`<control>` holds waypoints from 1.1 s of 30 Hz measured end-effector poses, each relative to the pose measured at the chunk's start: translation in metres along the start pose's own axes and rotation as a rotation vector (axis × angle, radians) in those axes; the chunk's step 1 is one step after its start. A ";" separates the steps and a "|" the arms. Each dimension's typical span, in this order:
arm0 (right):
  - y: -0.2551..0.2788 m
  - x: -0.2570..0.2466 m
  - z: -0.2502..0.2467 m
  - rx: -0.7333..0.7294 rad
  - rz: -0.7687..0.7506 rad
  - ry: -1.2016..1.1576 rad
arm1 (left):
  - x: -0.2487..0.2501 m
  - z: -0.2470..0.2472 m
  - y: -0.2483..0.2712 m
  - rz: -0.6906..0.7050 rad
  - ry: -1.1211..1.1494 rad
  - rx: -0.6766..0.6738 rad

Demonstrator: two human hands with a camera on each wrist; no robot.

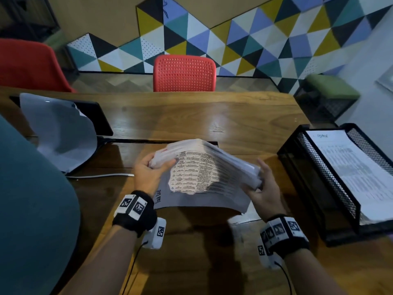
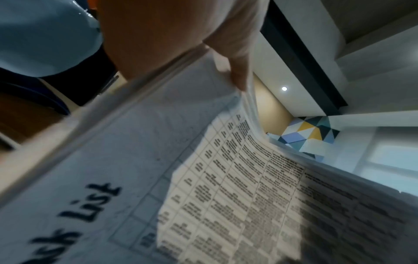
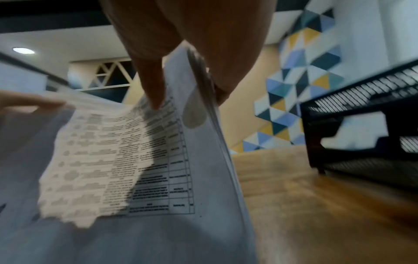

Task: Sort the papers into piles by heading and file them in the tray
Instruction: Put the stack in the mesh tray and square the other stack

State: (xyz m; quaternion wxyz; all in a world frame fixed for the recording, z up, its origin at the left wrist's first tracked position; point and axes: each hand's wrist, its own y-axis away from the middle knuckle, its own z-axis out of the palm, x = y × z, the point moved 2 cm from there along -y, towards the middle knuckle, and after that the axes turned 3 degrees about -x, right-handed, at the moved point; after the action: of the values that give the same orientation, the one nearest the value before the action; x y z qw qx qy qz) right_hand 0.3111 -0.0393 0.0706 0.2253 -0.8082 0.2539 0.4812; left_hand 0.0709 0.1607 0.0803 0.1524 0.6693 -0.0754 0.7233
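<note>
A thick stack of white papers (image 1: 204,175) is held up over the wooden table, its top sheet a printed table headed "Task List". My left hand (image 1: 148,169) grips the stack's left edge, thumb on top (image 2: 237,71). My right hand (image 1: 263,188) holds the right edge, fingers (image 3: 153,85) against the printed face and the sheets (image 3: 203,142) between them. A black mesh tray (image 1: 319,179) stands at the right with printed papers (image 1: 353,167) in its top tier. The stack's far side is hidden.
A loose curled white sheet (image 1: 59,133) lies on a dark flat device (image 1: 100,120) at the left of the table (image 1: 212,116). A red chair (image 1: 184,73) stands behind the table. A teal sleeve (image 1: 32,209) fills the lower left.
</note>
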 end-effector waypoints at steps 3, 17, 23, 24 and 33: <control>-0.003 -0.002 0.001 0.044 -0.022 0.063 | -0.004 -0.005 0.003 -0.003 -0.045 0.004; 0.049 -0.023 0.002 0.071 -0.285 0.165 | -0.001 -0.028 0.043 -0.112 0.098 0.243; 0.044 -0.029 -0.003 -0.022 -0.430 0.231 | 0.008 -0.011 0.030 -0.191 0.098 0.399; 0.043 -0.028 -0.004 -0.017 -0.430 0.212 | 0.008 -0.009 0.028 -0.203 0.094 0.418; 0.042 -0.026 -0.016 -0.035 -0.396 0.186 | 0.013 0.007 0.024 -0.180 -0.058 0.488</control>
State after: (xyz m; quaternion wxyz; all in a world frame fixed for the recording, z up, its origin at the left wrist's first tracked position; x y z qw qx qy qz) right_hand 0.2851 -0.0766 0.0954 0.2771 -0.8870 0.1013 0.3552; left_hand 0.0689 0.1377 0.0960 0.0481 0.7108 0.1570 0.6840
